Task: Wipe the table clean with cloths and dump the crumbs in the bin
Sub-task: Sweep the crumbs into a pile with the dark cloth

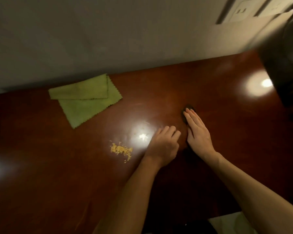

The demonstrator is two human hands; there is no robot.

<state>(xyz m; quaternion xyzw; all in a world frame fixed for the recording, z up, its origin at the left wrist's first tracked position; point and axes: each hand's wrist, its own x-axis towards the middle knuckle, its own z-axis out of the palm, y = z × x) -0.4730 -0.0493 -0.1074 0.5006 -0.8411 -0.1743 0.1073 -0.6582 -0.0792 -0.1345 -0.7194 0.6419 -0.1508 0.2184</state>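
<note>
My right hand (197,132) presses flat on what may be a dark cloth (188,110); my left hand (164,144) rests curled, empty, beside it. The crumbs (121,150) lie left of that cloth, so a careless sweep could scatter them.

I seem to be in a home or a small office room, though I cannot say which. My desk (210,85) is dark polished red-brown wood, glossy enough to mirror the ceiling lights as bright spots. It stands right against a plain pale wall (91,39). High on that wall at the right there is a white socket plate (240,10). A folded green cloth (85,100) lies on the desk by the wall.
</note>
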